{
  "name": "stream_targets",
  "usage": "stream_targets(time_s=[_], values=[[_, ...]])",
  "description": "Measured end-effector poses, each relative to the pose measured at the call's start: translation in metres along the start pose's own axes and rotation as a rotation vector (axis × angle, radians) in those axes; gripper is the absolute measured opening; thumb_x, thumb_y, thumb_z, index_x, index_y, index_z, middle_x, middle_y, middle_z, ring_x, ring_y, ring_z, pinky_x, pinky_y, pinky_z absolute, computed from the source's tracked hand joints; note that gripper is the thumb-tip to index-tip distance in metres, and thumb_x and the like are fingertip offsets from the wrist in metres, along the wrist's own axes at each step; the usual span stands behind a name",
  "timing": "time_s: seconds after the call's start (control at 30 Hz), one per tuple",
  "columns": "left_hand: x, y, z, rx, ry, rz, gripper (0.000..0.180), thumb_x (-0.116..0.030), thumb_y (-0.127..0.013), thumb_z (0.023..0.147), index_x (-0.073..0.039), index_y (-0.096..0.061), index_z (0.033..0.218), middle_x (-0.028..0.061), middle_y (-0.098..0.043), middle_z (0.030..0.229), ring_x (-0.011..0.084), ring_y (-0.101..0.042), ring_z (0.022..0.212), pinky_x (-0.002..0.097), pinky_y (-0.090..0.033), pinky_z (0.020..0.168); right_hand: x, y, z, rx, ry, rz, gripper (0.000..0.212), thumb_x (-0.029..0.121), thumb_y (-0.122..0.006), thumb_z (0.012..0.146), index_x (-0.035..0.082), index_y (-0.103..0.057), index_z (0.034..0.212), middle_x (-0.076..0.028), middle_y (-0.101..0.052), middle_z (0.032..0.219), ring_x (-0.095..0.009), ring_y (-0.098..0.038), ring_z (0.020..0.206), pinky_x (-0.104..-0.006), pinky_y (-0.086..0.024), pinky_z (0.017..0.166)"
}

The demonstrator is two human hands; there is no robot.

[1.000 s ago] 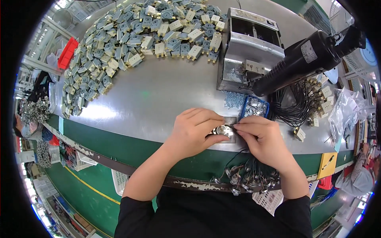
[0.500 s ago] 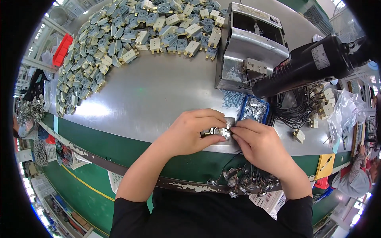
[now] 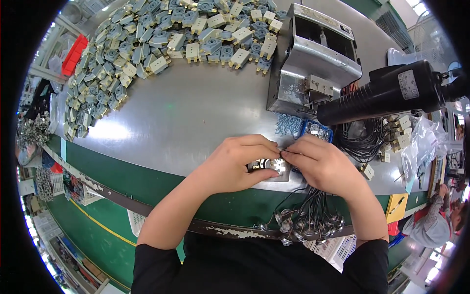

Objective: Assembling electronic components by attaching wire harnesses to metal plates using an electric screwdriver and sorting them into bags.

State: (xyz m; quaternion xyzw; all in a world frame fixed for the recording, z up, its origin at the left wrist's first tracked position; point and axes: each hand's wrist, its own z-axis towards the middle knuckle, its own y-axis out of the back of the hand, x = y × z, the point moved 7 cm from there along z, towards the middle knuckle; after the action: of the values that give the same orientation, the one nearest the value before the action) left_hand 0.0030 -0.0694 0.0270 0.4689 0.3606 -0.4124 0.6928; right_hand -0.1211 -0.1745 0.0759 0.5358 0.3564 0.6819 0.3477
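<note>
My left hand (image 3: 237, 161) is closed round a small shiny metal part (image 3: 270, 164), with thumb and fingers on either side of it. The part rests over a small metal plate (image 3: 280, 178) near the front edge of the bench. My right hand (image 3: 324, 164) is pinched at the far right side of that part, its fingertips nearly meeting those of my left. Whatever lies between the right fingertips is hidden or too small to name. Under the right wrist, a bundle of black wires with round metal ends (image 3: 306, 223) hangs over the bench edge.
A large heap of grey and cream switch-like blocks (image 3: 191, 34) covers the back left. A metal machine (image 3: 313, 63) stands at back right, beside a black cylindrical tool (image 3: 382, 93). Blue screws (image 3: 289, 124), a blue tray (image 3: 318, 129) and coiled black cables (image 3: 360, 142) lie beyond my right hand.
My right hand has shifted slightly up and its fingertips have moved to the far side of the metal part. My left hand keeps its hold. The whole view has tilted a little.
</note>
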Motion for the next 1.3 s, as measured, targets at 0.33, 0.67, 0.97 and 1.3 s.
stream_targets(time_s=[0.33, 0.67, 0.97, 1.3], values=[[-0.001, 0.001, -0.004, 0.000, 0.002, 0.003, 0.032, -0.009, -0.090, 0.080, -0.002, -0.076, 0.108, 0.0131, -0.076, 0.113, 0.0315, -0.075, 0.104, 0.0403, -0.061, 0.090, -0.008, 0.009, 0.000, -0.257, -0.319, 0.274, 0.022, -0.006, -0.074, 0.086, 0.000, -0.075, 0.107, -0.015, -0.076, 0.096, -0.031, -0.075, 0.087, -0.0369, -0.059, 0.079], [-0.001, 0.001, -0.003, -0.013, -0.015, -0.018, 0.031, -0.011, -0.091, 0.079, -0.001, -0.074, 0.103, 0.0123, -0.075, 0.111, 0.0313, -0.075, 0.101, 0.0389, -0.060, 0.089, 0.001, -0.001, 0.006, -0.141, -0.110, 0.199, 0.016, -0.006, -0.077, 0.078, 0.001, -0.076, 0.093, -0.012, -0.075, 0.100, -0.033, -0.074, 0.092, -0.0394, -0.060, 0.082], [0.002, 0.002, -0.003, -0.030, 0.023, -0.036, 0.035, -0.012, -0.093, 0.077, -0.002, -0.069, 0.101, 0.0141, -0.072, 0.117, 0.0330, -0.072, 0.106, 0.0403, -0.058, 0.090, 0.004, 0.005, 0.013, -0.156, -0.175, 0.203, 0.025, -0.002, -0.078, 0.083, 0.001, -0.073, 0.107, -0.015, -0.076, 0.095, -0.032, -0.075, 0.085, -0.0380, -0.059, 0.077], [0.001, 0.002, -0.002, -0.037, 0.059, -0.037, 0.040, -0.012, -0.093, 0.076, -0.002, -0.070, 0.108, 0.0140, -0.072, 0.117, 0.0330, -0.072, 0.105, 0.0397, -0.058, 0.090, -0.001, -0.002, 0.016, -0.129, -0.249, 0.258, 0.022, -0.002, -0.079, 0.083, 0.002, -0.071, 0.103, -0.013, -0.074, 0.092, -0.033, -0.073, 0.083, -0.0381, -0.058, 0.075]])
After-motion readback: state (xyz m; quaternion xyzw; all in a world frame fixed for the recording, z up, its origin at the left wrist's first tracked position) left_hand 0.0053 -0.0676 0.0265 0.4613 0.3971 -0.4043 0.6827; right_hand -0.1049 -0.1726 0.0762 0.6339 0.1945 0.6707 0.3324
